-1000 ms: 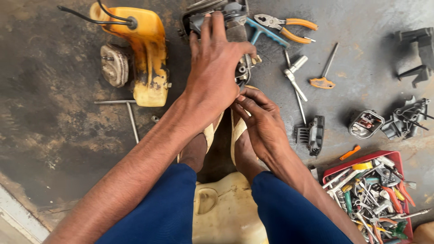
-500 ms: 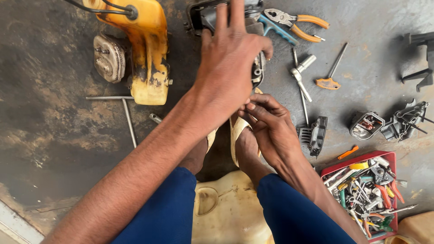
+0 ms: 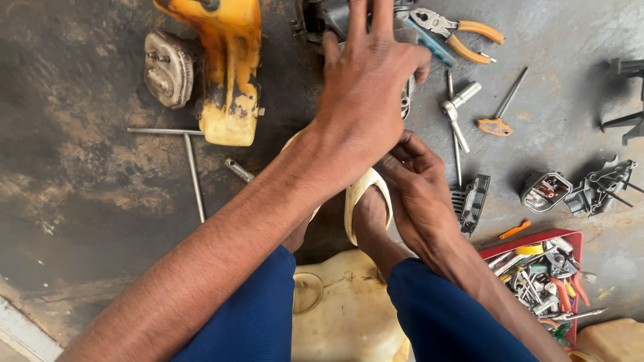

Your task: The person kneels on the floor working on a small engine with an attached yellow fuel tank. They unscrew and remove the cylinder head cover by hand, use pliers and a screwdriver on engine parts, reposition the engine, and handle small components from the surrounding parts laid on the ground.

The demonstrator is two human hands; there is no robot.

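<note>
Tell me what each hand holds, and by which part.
Left hand grips the dark engine part from above. Right hand works at its lower edge; its hold is hidden.

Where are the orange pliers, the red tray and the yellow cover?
orange pliers (image 3: pixel 463 35), head view, on the upper orange handle.
red tray (image 3: pixel 575 236), head view, on its top right rim.
yellow cover (image 3: pixel 228 74), head view, on its scuffed yellow middle.

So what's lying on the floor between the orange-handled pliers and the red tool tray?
In the head view, between the pliers and the tray lie a T-shaped socket wrench, a small orange-handled screwdriver and a black finned part, on grey concrete.
</note>
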